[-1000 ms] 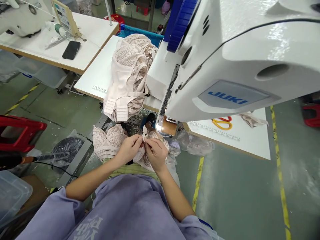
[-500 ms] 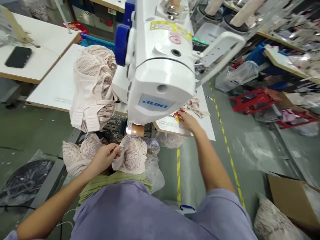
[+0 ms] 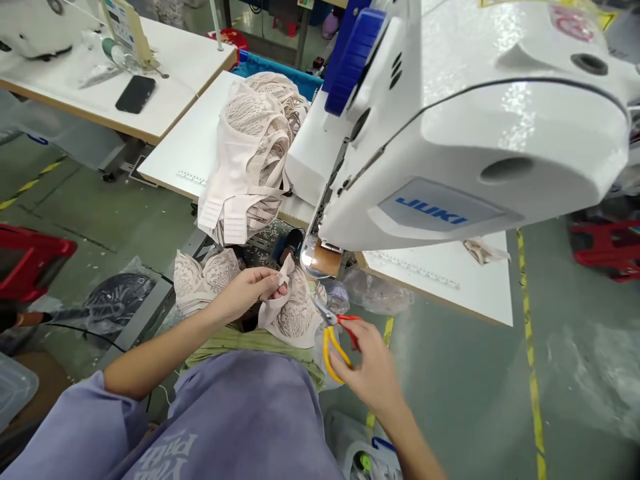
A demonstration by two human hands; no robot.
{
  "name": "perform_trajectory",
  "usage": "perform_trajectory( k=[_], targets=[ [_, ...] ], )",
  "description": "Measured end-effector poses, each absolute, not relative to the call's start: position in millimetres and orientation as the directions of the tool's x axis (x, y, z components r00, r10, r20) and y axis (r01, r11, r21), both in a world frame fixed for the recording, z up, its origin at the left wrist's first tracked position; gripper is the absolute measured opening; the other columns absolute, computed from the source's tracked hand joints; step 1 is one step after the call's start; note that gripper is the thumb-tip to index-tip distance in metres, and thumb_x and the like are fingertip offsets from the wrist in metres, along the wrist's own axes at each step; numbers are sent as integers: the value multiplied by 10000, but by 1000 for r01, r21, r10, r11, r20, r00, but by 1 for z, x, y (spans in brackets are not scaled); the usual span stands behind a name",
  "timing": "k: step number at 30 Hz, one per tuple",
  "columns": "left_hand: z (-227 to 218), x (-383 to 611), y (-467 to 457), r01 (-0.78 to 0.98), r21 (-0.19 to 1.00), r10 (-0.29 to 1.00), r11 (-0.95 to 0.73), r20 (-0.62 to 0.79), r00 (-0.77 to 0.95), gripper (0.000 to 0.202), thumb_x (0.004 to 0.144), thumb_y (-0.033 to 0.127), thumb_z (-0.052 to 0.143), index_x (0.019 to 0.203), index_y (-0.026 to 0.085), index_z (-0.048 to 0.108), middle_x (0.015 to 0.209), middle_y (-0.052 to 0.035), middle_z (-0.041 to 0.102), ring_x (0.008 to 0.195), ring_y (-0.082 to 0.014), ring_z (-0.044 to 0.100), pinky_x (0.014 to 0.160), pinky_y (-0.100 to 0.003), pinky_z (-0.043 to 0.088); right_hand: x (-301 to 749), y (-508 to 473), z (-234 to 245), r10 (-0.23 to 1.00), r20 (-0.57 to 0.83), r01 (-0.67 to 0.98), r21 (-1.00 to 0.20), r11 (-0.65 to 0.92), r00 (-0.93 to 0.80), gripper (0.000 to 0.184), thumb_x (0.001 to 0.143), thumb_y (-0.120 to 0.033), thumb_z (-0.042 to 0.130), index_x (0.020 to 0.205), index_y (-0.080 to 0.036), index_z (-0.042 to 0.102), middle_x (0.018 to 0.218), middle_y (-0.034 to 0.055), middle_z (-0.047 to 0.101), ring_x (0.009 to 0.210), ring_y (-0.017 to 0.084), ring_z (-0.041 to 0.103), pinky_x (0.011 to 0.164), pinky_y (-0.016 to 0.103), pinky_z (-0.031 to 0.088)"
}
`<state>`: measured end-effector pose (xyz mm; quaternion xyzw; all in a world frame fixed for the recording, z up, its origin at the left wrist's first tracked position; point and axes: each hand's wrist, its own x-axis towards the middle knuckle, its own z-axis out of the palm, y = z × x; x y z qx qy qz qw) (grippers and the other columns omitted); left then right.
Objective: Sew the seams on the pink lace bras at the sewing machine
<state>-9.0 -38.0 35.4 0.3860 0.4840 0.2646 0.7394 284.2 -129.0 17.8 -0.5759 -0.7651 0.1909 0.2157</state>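
A beige lace bra [image 3: 295,313] lies across my lap, its other cup spread to the left. My left hand [image 3: 255,288] pinches the edge of the bra between thumb and fingers, just left of the sewing machine's lower end. My right hand [image 3: 367,363] holds a pair of scissors [image 3: 329,317] with one red and one yellow handle loop. The scissor blades point up and left, close to the right cup. Whether they touch the fabric I cannot tell.
A white JUKI sewing machine [image 3: 465,160] looms over the right side. Beige bras are piled [image 3: 250,153] on the white table [image 3: 175,147] to its left. A black phone [image 3: 135,94] lies on the neighbouring table. A red stool [image 3: 607,243] stands at the right.
My right hand has come from the right table back to the bra, bringing the scissors. My left hand has kept its pinch on the bra edge. The camera view has shifted.
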Motion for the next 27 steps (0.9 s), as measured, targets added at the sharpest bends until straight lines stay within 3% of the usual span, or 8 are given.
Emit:
perform_trajectory(
  k=[4,8,13,18,22,27],
  targets=[
    [44,-5,-38,10,868,797,497,-460,392,370,925,515,577,918,158,673,906,-72,709,716,-131,588,639,-245,481,241,-116,19,942,191,766,-549,335,-275,405,876,-337,648,1255,-226,563,1136,134,656,989,278,663,717,390,574],
    [52,-4,-41,207,898,805,387,-439,400,316,952,433,507,913,162,665,923,-69,716,802,-170,632,743,-289,511,229,-97,14,932,146,743,-568,355,-333,407,910,-333,630,1297,-230,556,1207,134,644,1020,272,664,754,393,573],
    [52,-6,-41,300,889,834,346,-438,336,220,943,291,417,920,189,612,855,-15,662,746,-157,589,673,-265,463,234,-96,9,935,57,676,-676,295,-351,330,945,-331,600,1268,-263,592,1162,101,684,966,249,685,717,352,562],
    [60,-11,-38,346,902,874,259,-371,313,342,981,455,432,778,196,524,707,25,552,592,-118,466,562,-239,375,244,-112,1,970,51,569,-802,181,-237,358,869,-270,641,1223,-259,584,978,63,647,625,157,574,559,301,499],
    [61,-13,-35,338,904,863,263,-377,336,371,982,490,447,817,186,582,735,6,616,579,-114,481,552,-233,380,241,-117,-2,966,81,515,-833,201,-246,480,771,-233,687,1232,-256,554,1029,70,617,636,148,538,584,311,496],
    [60,-12,-33,348,905,857,245,-370,359,364,978,488,470,880,177,632,797,-20,674,650,-132,554,583,-234,407,230,-106,2,958,64,523,-826,208,-281,483,765,-255,699,1227,-261,557,1078,75,630,690,162,561,629,321,510]
  ],
)
